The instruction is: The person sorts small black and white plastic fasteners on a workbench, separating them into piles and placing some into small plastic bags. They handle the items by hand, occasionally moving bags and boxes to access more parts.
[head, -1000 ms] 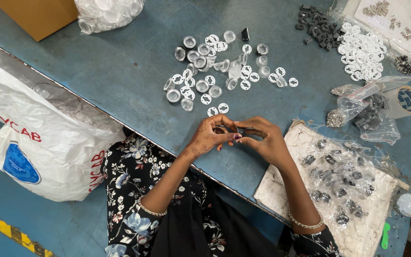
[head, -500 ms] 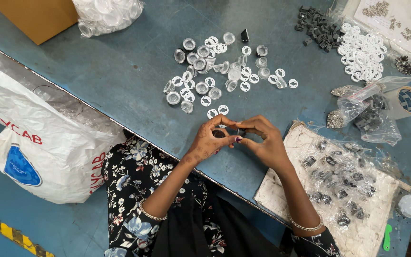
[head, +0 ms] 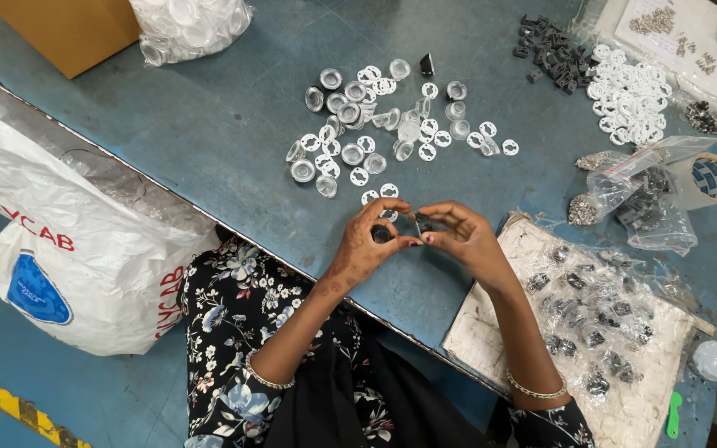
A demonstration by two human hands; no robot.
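I see the left hand [head: 371, 241] and right hand [head: 460, 236] pinching one small dark plastic part [head: 418, 224] together over the blue table [head: 209, 124], near scattered clear round caps [head: 358, 124].

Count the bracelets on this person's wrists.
2: one thin metal bracelet on the left wrist, near the floral sleeve; one bracelet on the right wrist, beside the white board. Sleeves might hide more.

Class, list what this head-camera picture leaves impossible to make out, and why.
1. Head view: the small dark part between the left hand and right hand is mostly covered by fingertips.
2. Clear plastic bag of caps: cut by the top edge.
3. Tiny metal bits on white paper: too small.
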